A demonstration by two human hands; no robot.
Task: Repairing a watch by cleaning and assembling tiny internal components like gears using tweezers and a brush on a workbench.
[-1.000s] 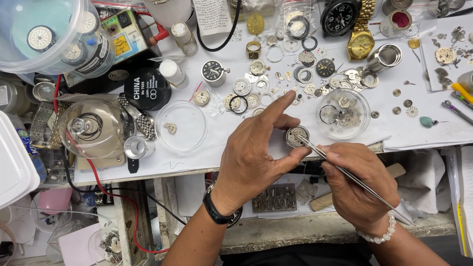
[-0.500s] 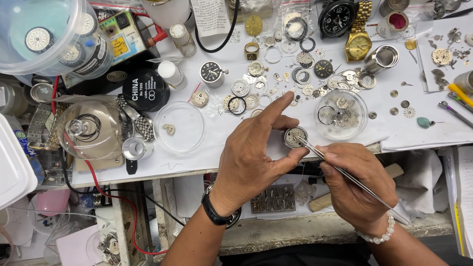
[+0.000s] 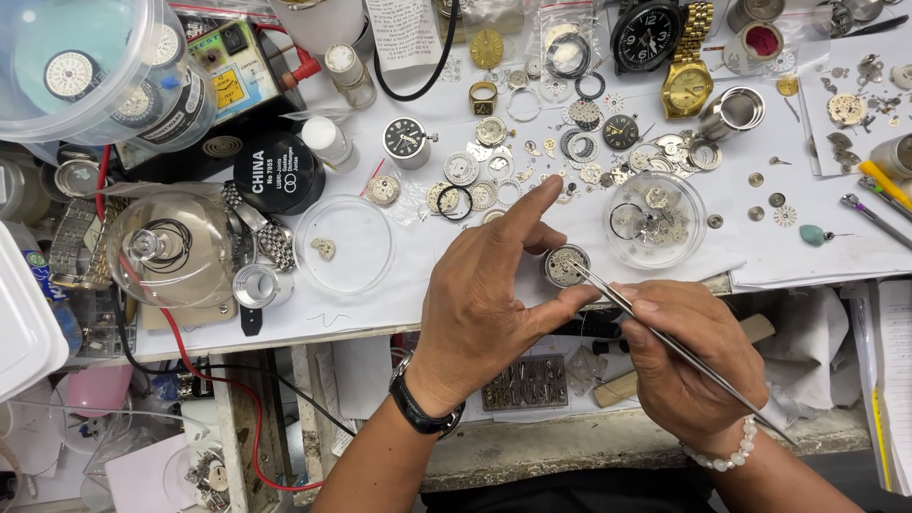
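Near the white worktop's (image 3: 380,304) front edge, the left hand (image 3: 480,318) pinches a small round steel watch movement (image 3: 566,266); its underside is hidden. The right hand (image 3: 693,366) grips slim steel tweezers (image 3: 665,342), tips on the movement. A clear round dish (image 3: 655,220) holds loose watch parts.

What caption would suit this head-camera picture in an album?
Left hand steadies a round watch movement while right hand probes it with tweezers.

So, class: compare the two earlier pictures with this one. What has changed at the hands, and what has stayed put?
Hardly anything moved. The left hand still pinches the round watch movement, index finger stretched out, and the right hand keeps the tweezers with their tips on it. Nothing was picked up or let go. The glass dish of parts stays in place.
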